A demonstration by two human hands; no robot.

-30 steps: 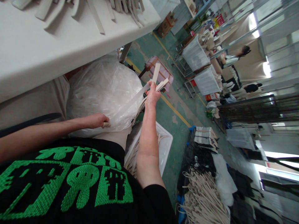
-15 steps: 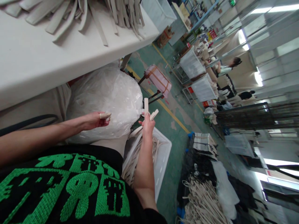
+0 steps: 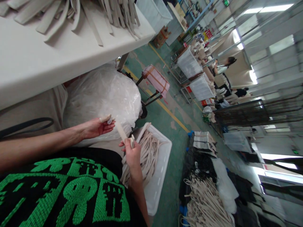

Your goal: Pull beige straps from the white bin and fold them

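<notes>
In the head view my right hand is closed around a cream fabric strap. One length of the strap points up and left toward my left hand, and a short end stands up above the right fist. My left hand is palm up with its fingers stretched out, beside the strap's far end; whether they touch, I cannot tell. Its thumb has a beige wrap, and a small whitish bit shows at the tip. Below the right hand is a white plastic crate holding many similar straps.
A white-covered table carries bundles of flat straps. Beneath it bulges a clear plastic bag. A pink-covered stool stands on the green floor. Another strap pile lies at lower right. A person is far behind.
My right hand has come down and left from beyond the bag, bringing the strap toward my left hand. My left hand has turned palm up, fingers extended. The crate shows more fully.
</notes>
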